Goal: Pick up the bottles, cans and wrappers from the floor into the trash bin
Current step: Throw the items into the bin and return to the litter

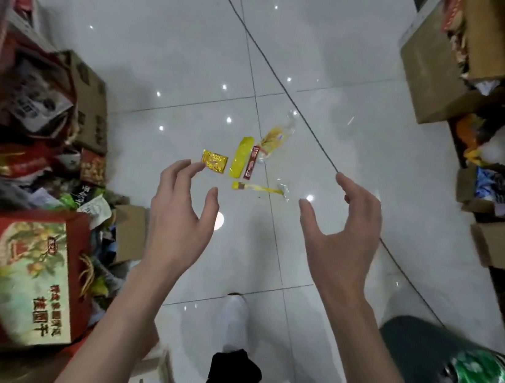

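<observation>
We held both hands empty, fingers spread, left hand (182, 214) & right hand (346, 236), above the gold wrapper (214, 161) w/ other wrappers, prob. lining up grabs.

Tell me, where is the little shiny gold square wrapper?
The gold square wrapper lies on the white floor mid-picture, just beyond the left hand fingertips, left of the long yellow wrapper.

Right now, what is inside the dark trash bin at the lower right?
The trash bin holds colourful, blurred packaging: a green piece on top, blue and orange pieces below. Anything deeper is covered, so I cannot see it.
</observation>
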